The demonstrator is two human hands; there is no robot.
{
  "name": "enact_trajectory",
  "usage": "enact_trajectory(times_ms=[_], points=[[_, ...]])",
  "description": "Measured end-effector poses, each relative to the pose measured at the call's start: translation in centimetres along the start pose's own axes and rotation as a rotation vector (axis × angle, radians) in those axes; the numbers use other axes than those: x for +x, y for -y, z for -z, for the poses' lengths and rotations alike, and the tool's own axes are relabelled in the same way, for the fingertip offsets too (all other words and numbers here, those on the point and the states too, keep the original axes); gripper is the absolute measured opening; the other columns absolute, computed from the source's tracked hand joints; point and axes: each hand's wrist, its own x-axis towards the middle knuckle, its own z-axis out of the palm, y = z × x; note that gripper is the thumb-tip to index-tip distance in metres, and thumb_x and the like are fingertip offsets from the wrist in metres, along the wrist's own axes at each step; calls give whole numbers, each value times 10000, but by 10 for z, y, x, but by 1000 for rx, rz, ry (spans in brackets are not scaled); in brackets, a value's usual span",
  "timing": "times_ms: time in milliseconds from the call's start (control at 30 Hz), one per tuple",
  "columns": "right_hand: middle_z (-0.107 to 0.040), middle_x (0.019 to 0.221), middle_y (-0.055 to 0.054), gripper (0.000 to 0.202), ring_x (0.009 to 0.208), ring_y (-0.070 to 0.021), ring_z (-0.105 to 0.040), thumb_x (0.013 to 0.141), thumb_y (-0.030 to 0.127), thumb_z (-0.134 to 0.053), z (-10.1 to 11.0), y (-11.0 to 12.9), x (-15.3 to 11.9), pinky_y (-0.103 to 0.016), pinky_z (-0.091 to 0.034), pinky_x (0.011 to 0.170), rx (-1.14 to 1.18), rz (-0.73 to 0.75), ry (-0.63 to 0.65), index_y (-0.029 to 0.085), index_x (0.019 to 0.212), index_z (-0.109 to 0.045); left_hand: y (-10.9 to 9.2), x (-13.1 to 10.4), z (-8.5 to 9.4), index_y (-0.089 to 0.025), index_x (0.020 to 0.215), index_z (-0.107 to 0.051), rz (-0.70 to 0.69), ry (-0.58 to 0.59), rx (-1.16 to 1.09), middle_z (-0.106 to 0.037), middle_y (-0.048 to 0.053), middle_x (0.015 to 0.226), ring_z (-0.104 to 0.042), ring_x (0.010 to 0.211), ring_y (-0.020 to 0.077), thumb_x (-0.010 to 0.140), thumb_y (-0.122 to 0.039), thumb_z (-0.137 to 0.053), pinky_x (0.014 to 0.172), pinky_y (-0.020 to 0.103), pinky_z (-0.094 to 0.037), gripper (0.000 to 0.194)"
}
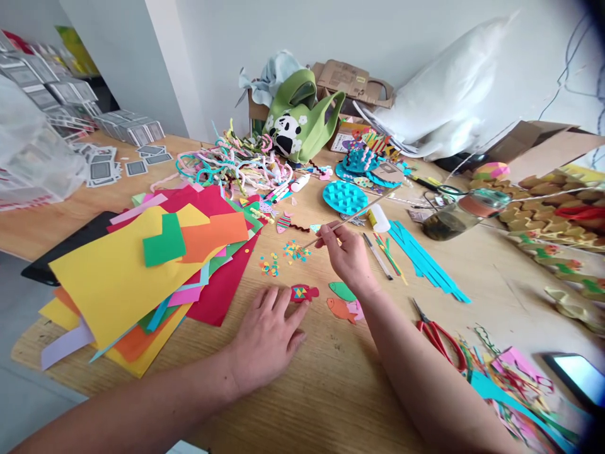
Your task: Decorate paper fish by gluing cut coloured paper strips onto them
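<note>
Past the right hand [348, 255], a jar [466, 211]; dark contents [435, 226] inside.

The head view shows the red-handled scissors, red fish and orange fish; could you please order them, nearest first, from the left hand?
1. Red fish, touching the left hand.
2. Orange fish, to its right.
3. Red-handled scissors, beyond the right forearm.

No lettering legible — all too small, blurred.

Paper stack [123, 271] L of fish [300, 293], jar [456, 217] R; pipe-cleaner pile [231, 165] bhd stack, bag [314, 135] bhd-R of pile.
</note>
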Motion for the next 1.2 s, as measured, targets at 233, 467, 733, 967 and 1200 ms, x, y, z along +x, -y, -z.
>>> enact_trajectory(times_ms=[233,467,733,967,1200], points=[[-678,718,-41,329,682,-161,-630,929,358,-467,4,5,-5,-276,-444,654,-45,33,136,188,674,-587,-1,1,4,-261,1360,-491,-5,10,-1,-479,133,1299,-410,1189,310,919,-421,-468,1008,500,-368,469],[-652,682,-24,307,659,-146,-612,943,341,-474,13,10,-28,-274,-461,659,-29,106,113,194,695,-581,0,0,0,-263,1353,-497,-12,-8,13,-474,133,1304,-411,1190,311,920,-419,-466,1010,502,-366,461],[-650,725,-35,307,688,-162,-613,956,354,-454,6,5,-39,-297,-478,671,-50,157,64,211,717,-585,-2,1,3,-250,1335,-511,-2,-14,10,-485,138,1298,-415,1182,309,914,-408,-484,1007,504,-363,450],[-644,714,-47,326,702,-176,-603,957,351,-443,5,4,-27,-317,-466,690,-99,208,83,217,677,-543,-2,2,5,-253,1336,-510,-4,-14,5,-488,132,1285,-421,1170,305,908,-407,-500,996,496,-372,455],[-610,666,-32,278,642,-165,-573,952,294,-446,15,-3,-55,-315,-443,660,-125,220,163,214,703,-538,-2,1,5,-247,1338,-510,0,2,-10,-481,139,1314,-415,1189,313,913,-404,-493,1002,503,-365,453]])
